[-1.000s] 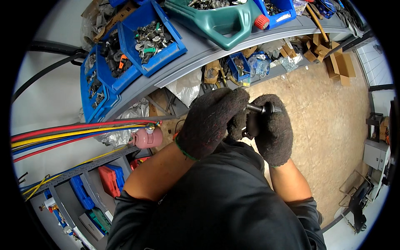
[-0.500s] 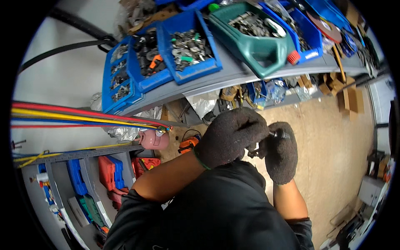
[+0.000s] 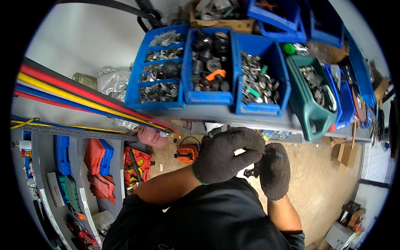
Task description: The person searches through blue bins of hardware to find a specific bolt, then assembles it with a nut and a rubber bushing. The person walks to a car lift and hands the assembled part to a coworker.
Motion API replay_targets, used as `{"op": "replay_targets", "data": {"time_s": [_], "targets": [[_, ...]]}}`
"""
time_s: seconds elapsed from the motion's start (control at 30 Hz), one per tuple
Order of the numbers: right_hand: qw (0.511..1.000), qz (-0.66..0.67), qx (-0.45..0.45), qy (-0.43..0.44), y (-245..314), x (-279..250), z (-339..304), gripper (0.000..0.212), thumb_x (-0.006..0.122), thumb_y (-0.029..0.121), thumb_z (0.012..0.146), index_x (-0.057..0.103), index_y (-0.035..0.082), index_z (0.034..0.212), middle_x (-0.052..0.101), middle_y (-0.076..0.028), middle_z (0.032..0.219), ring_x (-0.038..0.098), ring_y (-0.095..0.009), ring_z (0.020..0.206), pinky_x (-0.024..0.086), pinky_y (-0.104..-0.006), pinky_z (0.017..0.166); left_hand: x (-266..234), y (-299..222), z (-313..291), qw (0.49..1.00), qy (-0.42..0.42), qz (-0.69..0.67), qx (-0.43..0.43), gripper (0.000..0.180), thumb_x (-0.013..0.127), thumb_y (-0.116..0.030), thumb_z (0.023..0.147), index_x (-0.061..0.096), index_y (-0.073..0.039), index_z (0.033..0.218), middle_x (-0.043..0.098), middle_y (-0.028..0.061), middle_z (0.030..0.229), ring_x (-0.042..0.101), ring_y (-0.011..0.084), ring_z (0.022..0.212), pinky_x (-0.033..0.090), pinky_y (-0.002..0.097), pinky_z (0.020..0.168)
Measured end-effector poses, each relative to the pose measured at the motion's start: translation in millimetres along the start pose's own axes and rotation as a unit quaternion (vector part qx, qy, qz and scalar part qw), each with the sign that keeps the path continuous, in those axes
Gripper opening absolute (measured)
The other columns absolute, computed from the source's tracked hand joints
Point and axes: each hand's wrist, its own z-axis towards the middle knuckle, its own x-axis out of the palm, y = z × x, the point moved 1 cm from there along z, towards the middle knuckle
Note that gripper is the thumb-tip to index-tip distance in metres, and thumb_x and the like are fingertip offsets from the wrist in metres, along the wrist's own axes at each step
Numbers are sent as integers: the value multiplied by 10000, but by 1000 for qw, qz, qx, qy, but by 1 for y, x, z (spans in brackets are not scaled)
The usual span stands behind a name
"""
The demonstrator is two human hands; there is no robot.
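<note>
Both hands wear dark knitted work gloves and meet in front of my chest. My left hand (image 3: pixel 228 156) is closed in a pinch, thumb and fingertips together with a small gap behind them. Its fingertips reach the top of the right hand; what they hold, if anything, is hidden. My right hand (image 3: pixel 275 173) is wrapped round a small dark part (image 3: pixel 251 172), which pokes out beside its thumb side. Most of that part is covered by the glove, so its kind cannot be told.
Beyond the hands a grey shelf carries blue bins (image 3: pixel 260 79) of small metal parts and a cut-open green jug (image 3: pixel 310 100). Coloured hoses (image 3: pixel 91 100) cross at left above a pink gas cylinder (image 3: pixel 152 136). An orange tool (image 3: pixel 187 153) and red toolbox (image 3: pixel 139 164) sit lower.
My view has turned, so the shelf and bins appear farther right and lower. The hands stay together; the dark part is now more covered by the right glove.
</note>
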Motion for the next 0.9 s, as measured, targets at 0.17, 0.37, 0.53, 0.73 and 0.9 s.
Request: {"op": "replay_targets", "data": {"time_s": [0.17,0.37,0.53,0.73,0.9], "targets": [[986,-161,-19,27,-5,54,50,244,593,244,1063,542,42,1190,622,-58,874,603,-130,672,487,-266,560,-74,23,10,994,-31,54,86,232,836,-37,834,752,-58,1049,736,124,1166,722,292,1092,586,399,938],[931,-352,-72,66,12,120,100,210,640,-12,969,606,21,1174,649,-71,930,652,-150,735,527,-293,584,-150,44,20,996,-63,1,66,294,828,-141,890,722,-65,1155,732,112,1157,736,282,1041,611,387,862],[961,-266,-3,68,9,143,117,536,664,446,935,608,5,1235,680,-118,1078,679,-209,883,562,-342,769,-190,40,28,999,-6,19,-44,315,833,-168,894,727,-62,1170,757,127,1111,753,291,997,605,414,854],[982,-168,75,46,8,138,122,326,718,118,955,596,62,1252,695,-92,1064,688,-205,851,551,-309,607,-194,53,26,999,-23,24,15,333,840,-213,882,753,-102,1183,764,94,1165,750,276,1003,593,415,849],[953,-286,5,95,6,140,129,444,778,56,879,575,49,1273,682,-92,1097,662,-220,940,566,-353,787,-198,57,21,999,-32,34,20,363,842,-210,871,764,-141,1219,757,55,1211,739,250,1043,586,398,835]]}}
